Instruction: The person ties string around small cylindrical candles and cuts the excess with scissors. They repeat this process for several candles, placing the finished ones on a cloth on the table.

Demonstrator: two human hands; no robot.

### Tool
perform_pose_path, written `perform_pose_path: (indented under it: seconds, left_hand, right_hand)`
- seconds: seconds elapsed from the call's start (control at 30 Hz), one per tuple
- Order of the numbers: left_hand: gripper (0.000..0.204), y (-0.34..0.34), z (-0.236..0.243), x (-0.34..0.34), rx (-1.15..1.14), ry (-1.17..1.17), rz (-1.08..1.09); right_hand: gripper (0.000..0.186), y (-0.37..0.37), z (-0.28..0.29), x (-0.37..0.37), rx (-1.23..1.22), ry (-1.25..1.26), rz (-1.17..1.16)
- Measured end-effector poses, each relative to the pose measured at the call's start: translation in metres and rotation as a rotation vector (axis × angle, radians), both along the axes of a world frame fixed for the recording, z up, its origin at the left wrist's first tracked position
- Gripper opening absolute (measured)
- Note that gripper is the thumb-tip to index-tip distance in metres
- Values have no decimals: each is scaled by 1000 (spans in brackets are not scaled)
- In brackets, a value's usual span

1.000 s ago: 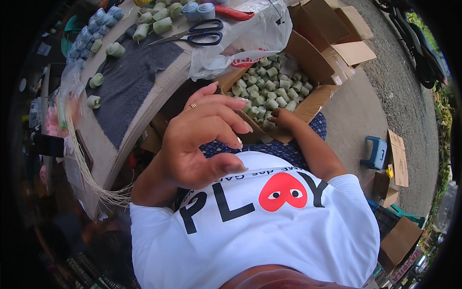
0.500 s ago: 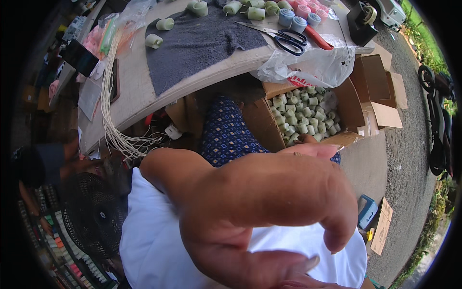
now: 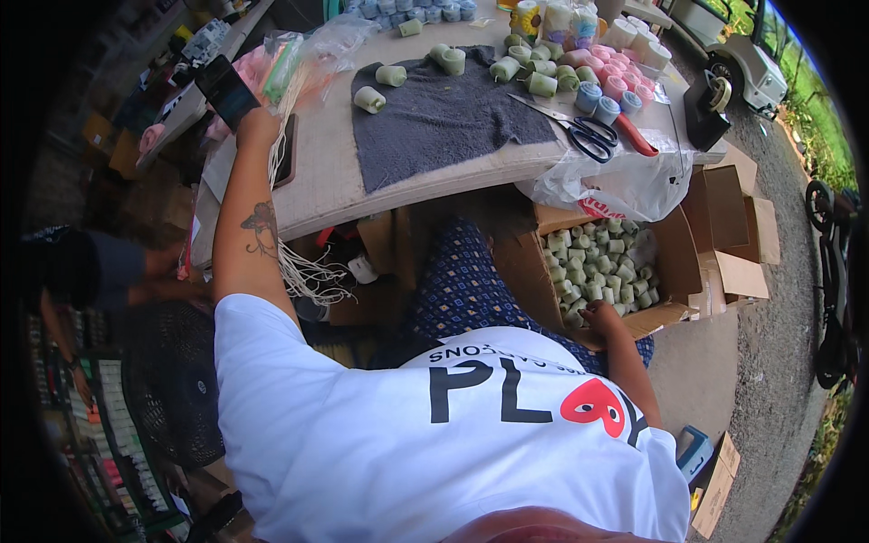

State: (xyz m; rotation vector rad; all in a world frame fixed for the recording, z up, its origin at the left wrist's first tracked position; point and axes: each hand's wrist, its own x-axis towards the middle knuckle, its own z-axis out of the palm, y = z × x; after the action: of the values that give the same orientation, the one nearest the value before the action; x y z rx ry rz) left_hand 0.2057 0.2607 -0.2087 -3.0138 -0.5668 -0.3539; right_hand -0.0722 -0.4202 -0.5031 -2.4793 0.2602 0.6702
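Note:
My left hand [image 3: 259, 128] is stretched out to the table's left part, at the lower corner of a dark phone-like screen [image 3: 226, 93] and against a bundle of long white wicks [image 3: 288, 136]. Its fingers are mostly hidden behind the back of the hand. Low on the right, my right hand [image 3: 601, 319] is at the near edge of an open cardboard box [image 3: 674, 204]. Its fingers curl in among many pale green candles [image 3: 593, 262]. Whether one of them is between the fingers is too small to make out.
On the table lie a dark grey towel [image 3: 434, 127], loose green candles [image 3: 369, 100], pink candles [image 3: 615, 87], blue candles [image 3: 606, 109] and scissors [image 3: 590, 136]. A plastic bag [image 3: 625, 181] hangs over the front edge. A black fan [image 3: 176, 389] stands at left, beside another person's arm [image 3: 72, 344].
My left hand has moved from close before the camera out to the screen and wicks at the left. The view has shifted, showing more of the table. My right hand stays at the box.

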Motion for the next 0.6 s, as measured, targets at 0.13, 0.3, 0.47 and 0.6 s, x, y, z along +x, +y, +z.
perform_pose_path:
  seconds: [0.13, 0.3, 0.47, 0.6]
  left_hand:
    - [38, 13, -13, 11, -2, -9, 76]
    - [40, -6, 42, 1, -35, -127, 8]
    - [29, 53, 56, 12, -778, -413, 104]
    - [25, 29, 90, -21, -1007, -897, -72]
  right_hand:
    - [37, 5, 9, 0, 0, 58, -56]
    - [38, 0, 13, -12, -17, -1, -67]
    - [38, 5, 7, -4, -10, -6, -46]
    - [37, 3, 5, -10, -63, -22, -14]
